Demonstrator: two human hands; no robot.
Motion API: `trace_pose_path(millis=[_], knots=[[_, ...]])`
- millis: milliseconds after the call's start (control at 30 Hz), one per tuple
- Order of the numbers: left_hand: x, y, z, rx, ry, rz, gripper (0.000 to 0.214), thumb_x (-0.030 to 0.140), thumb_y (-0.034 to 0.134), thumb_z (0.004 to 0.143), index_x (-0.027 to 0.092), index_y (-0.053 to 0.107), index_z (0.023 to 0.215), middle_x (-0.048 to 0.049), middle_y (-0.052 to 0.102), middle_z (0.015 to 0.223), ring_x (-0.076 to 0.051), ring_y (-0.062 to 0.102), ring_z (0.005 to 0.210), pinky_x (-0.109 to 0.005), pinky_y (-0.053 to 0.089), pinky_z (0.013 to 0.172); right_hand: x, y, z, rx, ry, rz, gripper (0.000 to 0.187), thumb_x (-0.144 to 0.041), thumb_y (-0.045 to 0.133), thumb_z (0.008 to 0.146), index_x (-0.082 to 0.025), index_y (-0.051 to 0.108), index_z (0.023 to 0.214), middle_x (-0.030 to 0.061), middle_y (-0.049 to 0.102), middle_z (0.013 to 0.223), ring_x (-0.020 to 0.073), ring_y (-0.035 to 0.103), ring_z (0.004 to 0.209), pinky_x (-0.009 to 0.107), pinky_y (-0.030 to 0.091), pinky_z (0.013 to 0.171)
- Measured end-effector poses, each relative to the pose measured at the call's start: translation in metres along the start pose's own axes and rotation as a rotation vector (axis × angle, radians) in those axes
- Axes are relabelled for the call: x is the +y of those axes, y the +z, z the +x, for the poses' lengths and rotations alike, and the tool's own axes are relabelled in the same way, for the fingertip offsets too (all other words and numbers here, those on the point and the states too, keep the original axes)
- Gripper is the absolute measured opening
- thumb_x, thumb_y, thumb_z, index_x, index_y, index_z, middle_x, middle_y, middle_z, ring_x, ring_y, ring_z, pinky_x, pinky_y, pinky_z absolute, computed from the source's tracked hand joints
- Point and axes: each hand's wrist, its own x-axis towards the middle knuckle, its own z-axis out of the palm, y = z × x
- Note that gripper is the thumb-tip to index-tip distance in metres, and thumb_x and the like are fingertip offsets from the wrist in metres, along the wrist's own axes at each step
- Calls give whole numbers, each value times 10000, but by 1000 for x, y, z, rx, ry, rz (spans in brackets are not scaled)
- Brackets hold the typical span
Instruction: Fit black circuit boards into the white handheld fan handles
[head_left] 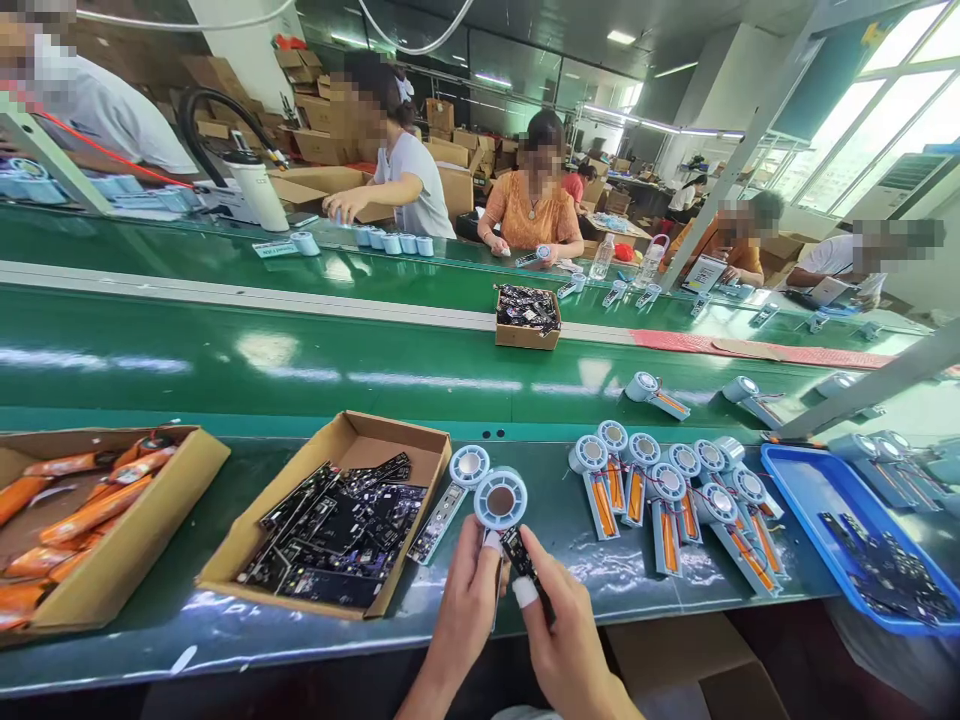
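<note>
My left hand (469, 590) grips a light-blue handheld fan body (501, 499) just beyond the bench's front edge, its round spoked head facing up. Between the fingers of my right hand (561, 615) is a small black circuit board (515, 550), close beside the fan body's handle. White coverings show on a finger or thumb of each hand. Another fan body (442, 520) lies on the bench just left of my hands, a board visible along its handle. A cardboard box (397, 435) further left holds many black circuit boards (345, 530).
Orange wrapped cells (97, 500) fill a box at left. Several fan bodies (667, 482) with orange cells lie to the right, beside a blue tray (810, 500) of boards. A green conveyor (412, 370) runs behind; co-workers (532, 205) sit across it.
</note>
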Motion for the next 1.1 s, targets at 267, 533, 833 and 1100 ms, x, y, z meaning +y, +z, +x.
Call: trace_pose_path(millis=[267, 533, 833, 1100], knots=[[-9, 14, -5, 7, 77, -6, 489, 432, 487, 929, 194, 462, 1355, -142, 549, 1445, -292, 464, 1392, -411, 397, 1123, 1, 9, 9, -9, -14, -358, 633, -141, 357, 966, -230, 309, 1591, 129, 699, 980, 265, 703, 772, 363, 609, 650], [-20, 19, 1, -2, 108, 38, 554, 454, 418, 969, 172, 367, 1443, -174, 483, 1515, -303, 419, 1438, -436, 371, 1155, -4, 8, 23, -221, 43, -408, 737, -97, 382, 912, -238, 215, 1616, 131, 715, 1012, 281, 715, 829, 379, 591, 705], [-42, 15, 10, -34, 57, -22, 552, 502, 390, 990, 210, 392, 1458, -120, 463, 1555, -253, 359, 1488, -407, 324, 1200, -32, -21, 40, -637, 53, -737, 740, -124, 420, 920, -66, 148, 1606, 218, 745, 1054, 302, 739, 763, 384, 578, 694], [-18, 10, 17, -132, 151, 235, 414, 425, 400, 989, 221, 582, 1300, -96, 704, 1287, -245, 635, 1243, -395, 524, 1018, 1, 1, 27, -271, -23, -536, 841, -100, 367, 889, -66, -82, 1599, 248, 611, 1363, 303, 691, 1110, 399, 593, 822]])
